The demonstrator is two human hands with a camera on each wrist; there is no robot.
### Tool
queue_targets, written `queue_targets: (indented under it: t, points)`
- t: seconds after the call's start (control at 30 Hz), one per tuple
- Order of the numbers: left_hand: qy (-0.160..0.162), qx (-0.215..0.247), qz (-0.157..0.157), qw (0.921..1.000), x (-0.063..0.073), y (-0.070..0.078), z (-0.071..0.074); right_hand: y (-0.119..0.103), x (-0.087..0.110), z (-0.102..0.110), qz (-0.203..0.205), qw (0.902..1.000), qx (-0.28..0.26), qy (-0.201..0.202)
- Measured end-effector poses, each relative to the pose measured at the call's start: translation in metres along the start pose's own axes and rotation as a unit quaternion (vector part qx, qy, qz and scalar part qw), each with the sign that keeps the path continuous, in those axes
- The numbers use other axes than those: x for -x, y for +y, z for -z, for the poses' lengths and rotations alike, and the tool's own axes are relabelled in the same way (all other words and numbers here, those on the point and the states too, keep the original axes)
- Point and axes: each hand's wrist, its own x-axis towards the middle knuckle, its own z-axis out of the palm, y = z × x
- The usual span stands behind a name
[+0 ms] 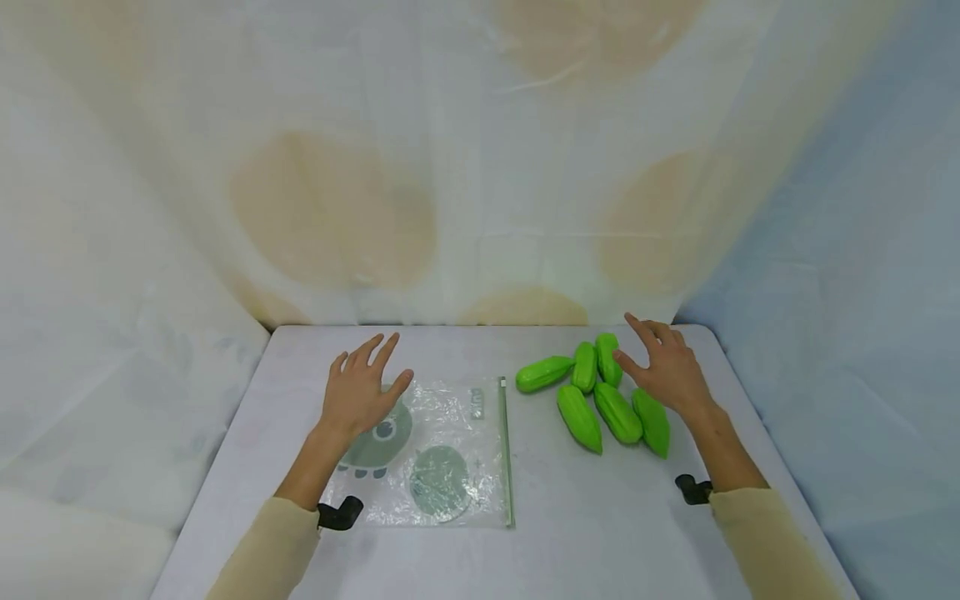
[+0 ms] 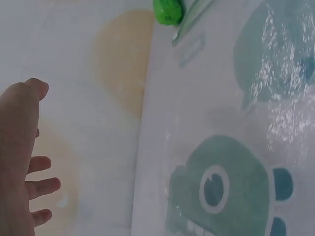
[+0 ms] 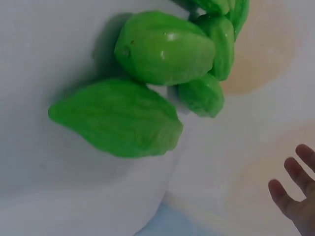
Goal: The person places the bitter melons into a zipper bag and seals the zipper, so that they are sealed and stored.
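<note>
My left hand (image 1: 362, 393) hovers, fingers spread and holding nothing, above the left part of a clear plastic zip bag (image 1: 440, 483). The bag lies flat, with a green one-eyed monster print (image 2: 221, 184) and a green zip strip (image 1: 506, 454) along its right edge. Over the right end of a cluster of several bright green, ribbed, gourd-like fruits (image 1: 618, 413) is my right hand (image 1: 669, 367), its fingers extended and holding nothing. In the right wrist view, the nearest fruit (image 3: 118, 119) tapers to a point, and the hand's fingers (image 3: 280, 194) are apart from it.
Both lie on a white table (image 1: 585, 525), the fruits to the right of the bag. Pale sheeting with orange spots (image 1: 333, 208) rises behind the table's back edge, and more sheeting hangs on the left and right. Dark wrist-worn pieces (image 1: 341, 513) sit by both sleeves.
</note>
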Motion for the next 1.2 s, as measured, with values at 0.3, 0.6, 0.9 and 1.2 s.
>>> queue_targets:
  t: [0.3,0.6,0.9,1.2]
  points:
    - [0.003,0.038,-0.016,0.9991,0.012,0.030,-0.025,-0.021,0.006,-0.019,0.007,0.9961,-0.074,-0.047]
    - [0.009,0.054,-0.032,0.9980,0.022,0.041,-0.048,-0.043,0.013,-0.035,0.017,0.9903,-0.123,-0.063]
    - [-0.004,0.066,-0.042,0.9969,0.023,0.048,-0.061,-0.061,0.014,-0.051,0.023,0.9840,-0.165,-0.064]
    - [-0.019,0.075,-0.058,0.9953,0.025,0.061,-0.076,-0.078,0.014,-0.069,0.046,0.9759,-0.198,-0.079]
